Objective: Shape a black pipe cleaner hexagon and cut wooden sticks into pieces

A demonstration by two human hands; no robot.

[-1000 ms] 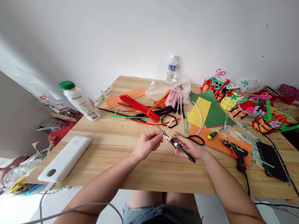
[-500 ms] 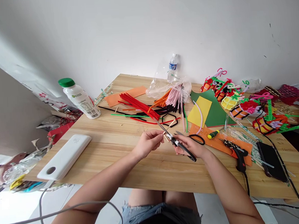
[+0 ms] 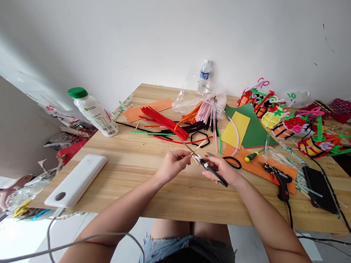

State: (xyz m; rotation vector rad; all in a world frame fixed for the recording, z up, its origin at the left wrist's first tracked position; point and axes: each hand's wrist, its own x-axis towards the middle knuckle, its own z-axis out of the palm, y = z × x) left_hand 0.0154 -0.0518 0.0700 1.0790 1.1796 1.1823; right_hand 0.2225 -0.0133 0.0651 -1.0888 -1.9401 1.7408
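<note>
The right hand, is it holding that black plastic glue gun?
No, the right hand holds black-handled metal scissors, while the black plastic glue gun lies farther right, untouched.

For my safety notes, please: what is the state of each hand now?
Left hand: closed, pinching a thin wooden stick.
Right hand: closed around a black-handled cutting tool.

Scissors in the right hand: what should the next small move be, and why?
Probably a gentle squeeze of the scissors by the right hand: their blades seem to cross the thin wooden stick, which the left hand pinches close beside them. Whether the blades are fully closed is too small to tell.
</note>
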